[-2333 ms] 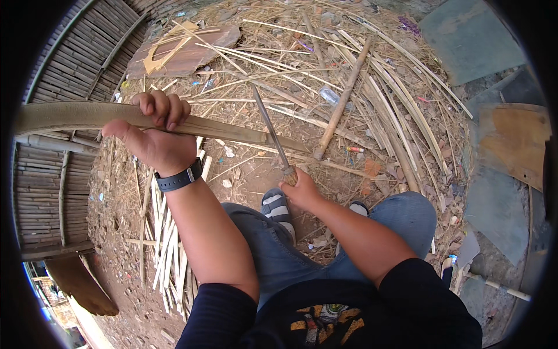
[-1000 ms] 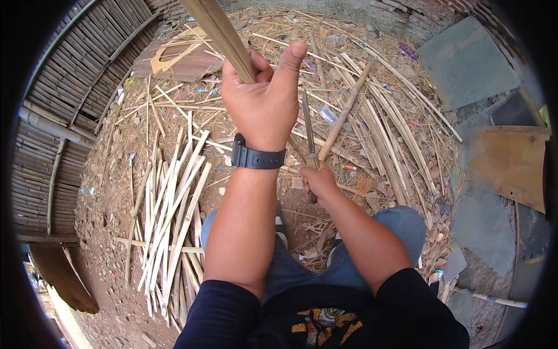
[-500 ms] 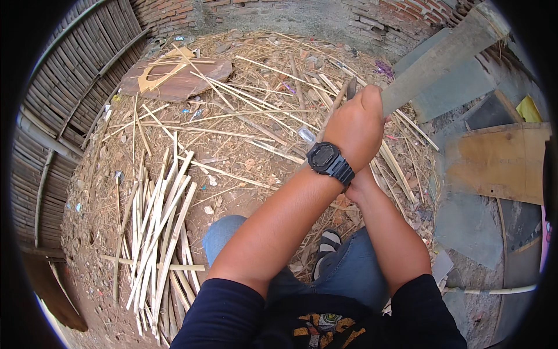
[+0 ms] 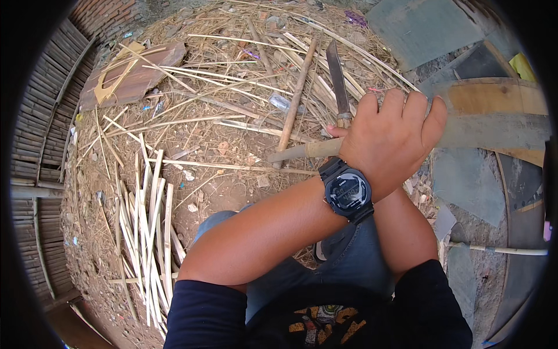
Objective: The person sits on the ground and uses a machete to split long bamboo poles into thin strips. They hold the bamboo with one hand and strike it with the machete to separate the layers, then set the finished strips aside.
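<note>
Nearest: dark tee (image 4: 200,308) w/ orange & grey print, faded denim jeans (image 4: 302,279). L forearm crosses over R; black watch (image 4: 347,195), round dial, on L wrist. L hand (image 4: 395,136) has fingers curled close round the bamboo slat (image 4: 494,129), tips out of sight. Slat: grey-tan, broad & smooth to the right, narrowing to a blunt end left of the hand, approx. level above the knees. R hand (image 4: 336,131) is mostly hidden behind L; only thumb shows, by the handle of the knife (image 4: 336,75), rest of fingers can't tell. Blade dark, slim, slightly curved, pointing away.

Farther: pile of pale, straight-edged split strips (image 4: 145,232) at left on dry soil; round, weathered pole (image 4: 299,96); crumpled clear plastic bottle (image 4: 279,103); chipped reddish-brown board (image 4: 131,78); flat grey sheets (image 4: 427,29) at right; rough brick wall (image 4: 110,16) at back.

Vs. 0.5 s ago: slat slanted up-right, now swung approx. level; blade, then mostly covered by L hand, now shows full length.
</note>
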A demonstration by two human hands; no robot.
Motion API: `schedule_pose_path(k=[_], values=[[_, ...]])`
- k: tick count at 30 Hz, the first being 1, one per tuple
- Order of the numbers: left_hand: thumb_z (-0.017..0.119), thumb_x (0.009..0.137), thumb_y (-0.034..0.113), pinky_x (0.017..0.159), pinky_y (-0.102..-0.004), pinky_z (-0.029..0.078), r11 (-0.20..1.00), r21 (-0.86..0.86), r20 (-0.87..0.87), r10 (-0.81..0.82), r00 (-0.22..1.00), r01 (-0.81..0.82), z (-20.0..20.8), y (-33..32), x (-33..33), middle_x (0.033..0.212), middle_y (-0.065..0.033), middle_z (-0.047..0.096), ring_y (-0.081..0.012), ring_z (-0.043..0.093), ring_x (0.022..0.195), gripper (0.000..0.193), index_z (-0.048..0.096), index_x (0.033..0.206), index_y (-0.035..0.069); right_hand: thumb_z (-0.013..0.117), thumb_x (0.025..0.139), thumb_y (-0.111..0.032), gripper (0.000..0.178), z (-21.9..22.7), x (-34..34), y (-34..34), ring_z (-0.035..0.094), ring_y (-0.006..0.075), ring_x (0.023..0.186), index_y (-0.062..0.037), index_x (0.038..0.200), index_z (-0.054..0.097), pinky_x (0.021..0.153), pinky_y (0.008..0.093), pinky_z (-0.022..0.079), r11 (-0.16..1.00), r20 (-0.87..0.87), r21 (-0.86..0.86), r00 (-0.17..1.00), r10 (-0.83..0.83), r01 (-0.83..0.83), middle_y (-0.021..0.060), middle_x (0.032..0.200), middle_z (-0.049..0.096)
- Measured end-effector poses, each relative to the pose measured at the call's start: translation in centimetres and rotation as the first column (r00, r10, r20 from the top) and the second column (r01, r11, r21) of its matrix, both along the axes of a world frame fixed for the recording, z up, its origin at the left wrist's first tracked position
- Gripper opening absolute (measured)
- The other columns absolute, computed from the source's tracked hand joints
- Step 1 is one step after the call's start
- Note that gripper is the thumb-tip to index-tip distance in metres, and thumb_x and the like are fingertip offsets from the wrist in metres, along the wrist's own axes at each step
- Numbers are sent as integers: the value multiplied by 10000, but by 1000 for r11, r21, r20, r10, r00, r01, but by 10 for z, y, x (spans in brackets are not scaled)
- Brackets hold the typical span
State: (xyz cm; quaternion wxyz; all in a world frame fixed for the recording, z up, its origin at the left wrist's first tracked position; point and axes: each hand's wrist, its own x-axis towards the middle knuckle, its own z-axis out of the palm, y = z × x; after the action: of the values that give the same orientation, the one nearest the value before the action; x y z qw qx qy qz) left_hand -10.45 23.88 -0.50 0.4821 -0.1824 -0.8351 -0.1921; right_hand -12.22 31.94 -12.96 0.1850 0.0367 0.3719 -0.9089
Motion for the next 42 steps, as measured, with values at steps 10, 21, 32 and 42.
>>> schedule_pose_path(k=[10, 21, 32, 42], values=[[676, 812, 164, 748, -453, 528, 946, 269, 263, -252, 931, 180, 0, -34, -7, 994, -150, 639, -336, 680, 879, 489, 530, 1258, 29, 600, 1002, -227, 198, 25, -19, -20, 592, 155, 679, -82, 1135, 578, 602, 339, 517, 954, -9, 278, 992, 124, -116, 50, 882, 631], [544, 1053, 267, 546, -307, 487, 919, 390, 16, 56, 998, -57, 57, -107, 10, 680, -60, 627, -178, 639, 601, 253, 597, 1124, 30, 708, 935, -200, 211, 57, -8, -32, 482, 128, 535, -98, 966, 526, 511, 323, 458, 947, 190, 288, 977, 92, -145, -1, 729, 522], [398, 1102, 346, 589, -298, 494, 486, 847, -413, 345, 843, 216, 95, -166, 87, 735, -38, 474, -144, 505, 633, 410, 447, 1288, -16, 682, 973, -298, 273, 57, 12, -31, 462, 74, 560, -132, 1139, 542, 613, 295, 469, 803, 36, -90, 804, 594, -589, 108, 1035, 635], [422, 1094, 392, 611, -316, 508, 285, 944, -285, 436, 854, 169, 39, -156, 97, 790, -24, 469, -129, 481, 644, 397, 448, 1272, 37, 740, 926, -223, 264, 46, 5, -45, 523, 104, 626, -157, 1116, 568, 624, 279, 480, 824, -76, -131, 835, 545, -551, 44, 1060, 580]])
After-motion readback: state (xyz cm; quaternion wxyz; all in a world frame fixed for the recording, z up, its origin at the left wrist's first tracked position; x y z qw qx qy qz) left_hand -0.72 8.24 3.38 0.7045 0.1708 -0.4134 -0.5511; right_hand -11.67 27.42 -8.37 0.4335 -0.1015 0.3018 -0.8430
